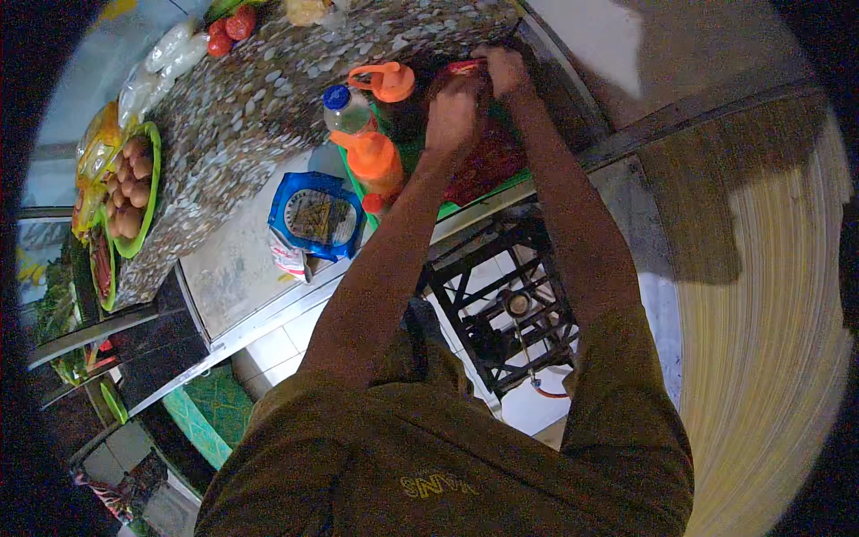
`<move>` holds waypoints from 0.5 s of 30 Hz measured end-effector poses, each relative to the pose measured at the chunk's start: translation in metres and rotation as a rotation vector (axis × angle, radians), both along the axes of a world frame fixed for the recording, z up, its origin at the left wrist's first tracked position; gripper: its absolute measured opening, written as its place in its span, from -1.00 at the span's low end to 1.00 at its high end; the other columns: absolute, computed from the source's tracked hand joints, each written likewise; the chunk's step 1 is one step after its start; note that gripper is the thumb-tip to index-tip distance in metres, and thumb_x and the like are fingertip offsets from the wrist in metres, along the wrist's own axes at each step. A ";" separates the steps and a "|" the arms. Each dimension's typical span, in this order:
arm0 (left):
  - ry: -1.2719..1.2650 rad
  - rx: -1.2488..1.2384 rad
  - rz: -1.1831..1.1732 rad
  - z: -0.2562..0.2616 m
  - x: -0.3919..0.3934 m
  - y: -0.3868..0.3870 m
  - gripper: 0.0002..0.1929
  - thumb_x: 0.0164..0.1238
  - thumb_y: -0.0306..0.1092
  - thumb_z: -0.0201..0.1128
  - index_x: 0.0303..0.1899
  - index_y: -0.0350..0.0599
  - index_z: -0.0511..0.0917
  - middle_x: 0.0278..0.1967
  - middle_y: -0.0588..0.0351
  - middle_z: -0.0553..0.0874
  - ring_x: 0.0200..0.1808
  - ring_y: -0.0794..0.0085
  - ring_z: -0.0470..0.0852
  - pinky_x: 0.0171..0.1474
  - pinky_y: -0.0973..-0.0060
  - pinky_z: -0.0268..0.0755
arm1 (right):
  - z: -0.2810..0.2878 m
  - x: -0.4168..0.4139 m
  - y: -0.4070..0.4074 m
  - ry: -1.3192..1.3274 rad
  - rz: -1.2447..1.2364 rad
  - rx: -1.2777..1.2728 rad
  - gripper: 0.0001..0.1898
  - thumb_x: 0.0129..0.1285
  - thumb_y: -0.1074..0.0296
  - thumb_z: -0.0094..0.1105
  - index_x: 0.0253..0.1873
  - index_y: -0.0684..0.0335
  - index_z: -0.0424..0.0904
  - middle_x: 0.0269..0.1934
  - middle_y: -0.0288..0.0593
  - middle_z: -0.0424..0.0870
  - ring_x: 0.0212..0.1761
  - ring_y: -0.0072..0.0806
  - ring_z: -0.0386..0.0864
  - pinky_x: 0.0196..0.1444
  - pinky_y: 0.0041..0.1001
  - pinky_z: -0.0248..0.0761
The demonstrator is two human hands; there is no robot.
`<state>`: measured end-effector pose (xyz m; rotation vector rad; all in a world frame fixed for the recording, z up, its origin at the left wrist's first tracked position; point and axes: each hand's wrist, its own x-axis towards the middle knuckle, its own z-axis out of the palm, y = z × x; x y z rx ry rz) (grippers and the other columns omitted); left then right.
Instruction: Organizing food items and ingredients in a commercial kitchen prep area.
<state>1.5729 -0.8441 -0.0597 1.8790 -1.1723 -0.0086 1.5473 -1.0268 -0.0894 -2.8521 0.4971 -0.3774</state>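
Observation:
My left hand (454,117) is blurred and reaches over a dark spot at the back of a green tray (463,209). Just right of it is my right hand (504,72), bent at the wrist, with its fingers beside a small red packet (465,66). The dimness hides what either hand grips. Dark red material (490,164) lies in the tray below both hands. Left of my left hand stand an orange-capped squeeze bottle (373,158), a clear plastic bottle with a blue cap (347,111) and an orange lidded container (392,82).
A blue packet (317,215) lies on the counter, left of the bottles. Farther left, a green tray of brown eggs (131,191) sits by plastic bags (176,57) and tomatoes (231,30). A black metal gas burner stand (517,303) stands below the counter edge.

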 end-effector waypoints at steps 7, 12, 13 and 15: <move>-0.252 -0.089 0.027 -0.048 -0.016 0.023 -0.70 0.13 -0.46 0.23 -0.06 -0.17 0.58 -0.17 -0.17 0.65 -0.07 -0.07 0.61 -0.07 0.20 0.48 | -0.024 -0.015 -0.005 -0.201 0.043 -0.091 -0.62 0.20 0.21 0.32 0.11 0.12 0.65 -0.11 0.11 0.73 -0.05 0.06 0.67 0.02 -0.08 0.55; -0.655 0.464 0.086 -0.095 0.011 0.030 -0.90 0.26 -0.42 0.19 -0.21 -0.08 0.53 -0.33 0.05 0.57 -0.20 0.17 0.58 -0.15 0.31 0.41 | -0.013 0.000 0.022 -0.153 0.022 -0.072 -0.66 0.29 0.16 0.24 0.10 0.15 0.66 -0.12 0.11 0.73 -0.07 0.08 0.67 0.06 -0.05 0.51; -0.610 0.418 0.075 -0.098 0.009 0.025 -0.89 0.26 -0.40 0.20 -0.20 -0.09 0.52 -0.32 0.04 0.57 -0.20 0.15 0.58 -0.15 0.29 0.41 | -0.014 -0.001 0.017 -0.124 0.001 -0.099 -0.66 0.31 0.14 0.22 0.09 0.15 0.66 -0.11 0.11 0.73 -0.07 0.08 0.67 0.08 -0.04 0.49; -0.520 0.338 0.062 -0.106 0.010 0.020 -0.85 0.25 -0.38 0.22 -0.18 -0.12 0.51 -0.32 0.02 0.58 -0.20 0.11 0.57 -0.14 0.23 0.41 | -0.014 0.003 0.014 -0.117 -0.066 0.061 -0.65 0.32 0.13 0.22 0.12 0.14 0.65 -0.11 0.10 0.73 -0.04 0.08 0.65 0.11 -0.03 0.46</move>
